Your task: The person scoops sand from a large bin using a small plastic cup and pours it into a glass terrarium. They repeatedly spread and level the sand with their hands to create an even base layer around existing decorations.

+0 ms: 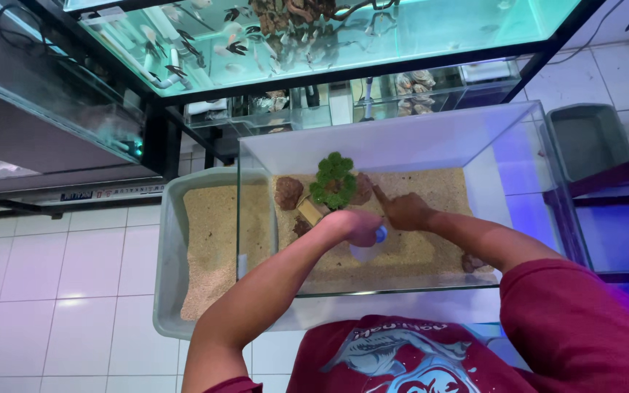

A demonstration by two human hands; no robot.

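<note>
Left hand (358,225) grips a small blue-capped object (381,234) over the sand (416,255) inside the glass tank (394,142); right hand (405,211) is mostly curled, index finger pointing at the sand near the green plant (334,180). Brown rocks (288,192) flank the plant; a grey tray (172,218) of sand sits left of the tank.

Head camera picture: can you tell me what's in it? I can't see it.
Two hands reach into a glass tank floored with sand: the left hand holds a small blue thing, the right hand points toward a green plant between brown rocks. A grey sand tray sits beside.
</note>
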